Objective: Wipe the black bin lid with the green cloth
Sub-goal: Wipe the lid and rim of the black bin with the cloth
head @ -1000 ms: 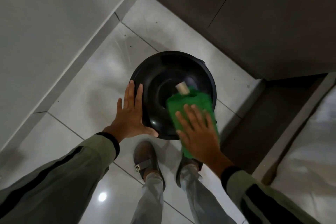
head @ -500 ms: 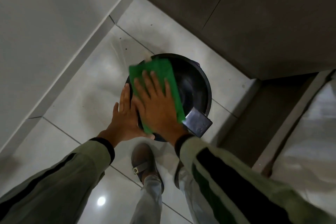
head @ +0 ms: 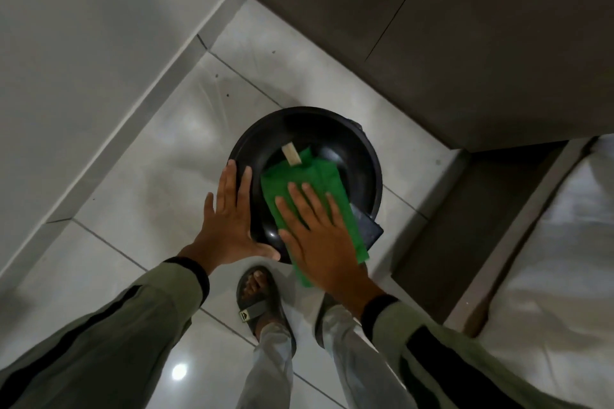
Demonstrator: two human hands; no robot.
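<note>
The black bin lid (head: 332, 139) sits on its bin on the glossy floor tiles (head: 143, 176), just before my sandalled foot (head: 257, 295). My right hand (head: 319, 236) presses the green cloth (head: 305, 179) flat on it, fingers spread. My left hand (head: 229, 222), fingers also splayed, braces the lid's left rim.

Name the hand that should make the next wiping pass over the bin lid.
Right. The right hand lies flat on the green cloth, pressing it to the black bin lid; the left hand only braces the rim.
</note>
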